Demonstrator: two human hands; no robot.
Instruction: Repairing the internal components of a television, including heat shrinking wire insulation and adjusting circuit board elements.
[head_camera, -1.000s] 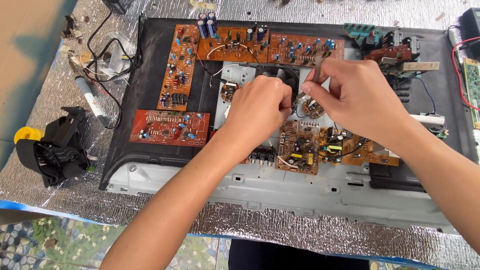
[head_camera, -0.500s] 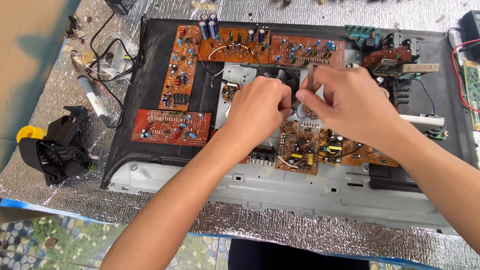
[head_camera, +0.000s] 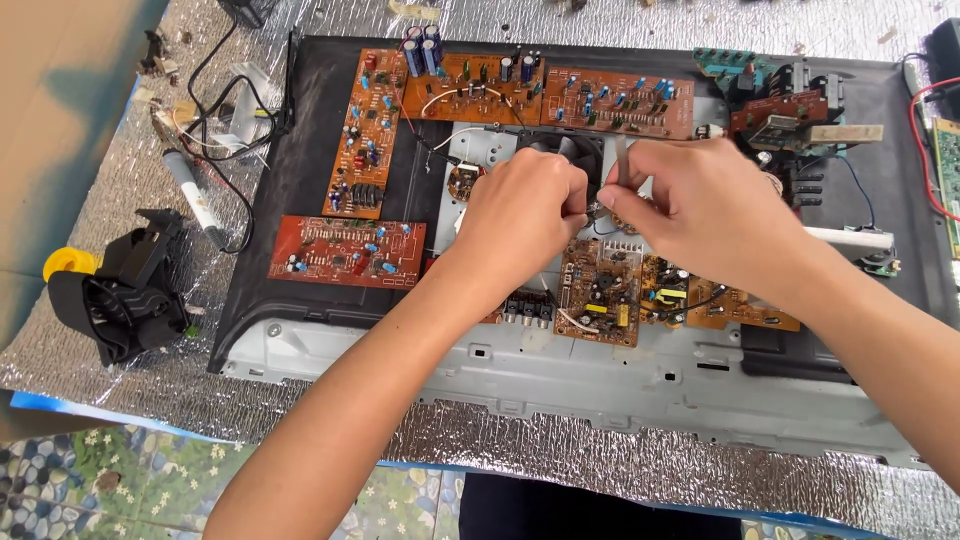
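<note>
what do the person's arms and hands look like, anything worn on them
Both arms are bare from the frame edge to the wrist: no sleeves, gloves, watch or bracelet in view. The left hand and the right hand show no rings on the visible fingers. The forearms are slim. No markings, tape or bandages can be seen.

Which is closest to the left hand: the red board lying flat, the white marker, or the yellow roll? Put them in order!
From the left hand:
1. Red circuit board, just left of it.
2. White marker, farther left on the foil.
3. Yellow roll, at the far left edge.
</note>
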